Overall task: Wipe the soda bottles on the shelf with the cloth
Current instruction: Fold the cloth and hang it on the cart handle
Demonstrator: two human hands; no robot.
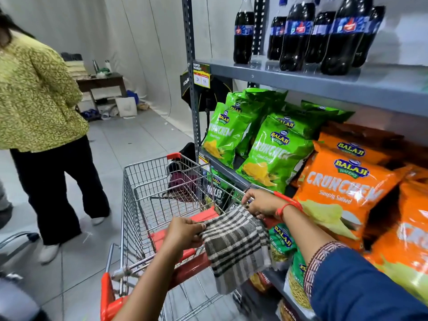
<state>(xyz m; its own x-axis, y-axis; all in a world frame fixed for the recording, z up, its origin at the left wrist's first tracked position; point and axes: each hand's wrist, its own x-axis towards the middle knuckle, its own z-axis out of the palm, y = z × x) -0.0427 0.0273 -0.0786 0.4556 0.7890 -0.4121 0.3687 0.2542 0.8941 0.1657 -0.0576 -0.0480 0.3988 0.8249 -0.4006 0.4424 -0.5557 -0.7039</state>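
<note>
Grey metal makes up the shelf (pixel 324 79) on the right, its upper board carrying a cluster of dark soda bottles (pixel 298 35) with blue labels and blue caps, standing upright and close together. Below them lean green crisp bags (pixel 275 156) and orange crisp bags (pixel 342 191). Pale grey floor tiles (pixel 129 140) run back to a white curtain wall, where a small dark table (pixel 102 82) stands amid clutter too blurred to name. Another person in a yellow-green patterned top (pixel 34 96) stands at the left. A wire trolley (pixel 148 195) with red trim sits just beside the shelf.

Over the trolley's near end hangs the cloth (pixel 234 244), checked in dark brown and cream, well below the bottles. The left hand (pixel 185 232) pinches its left edge, and the right hand (pixel 261 205), a red thread on the wrist, grips its upper right corner, so the cloth is stretched between them and droops below.
</note>
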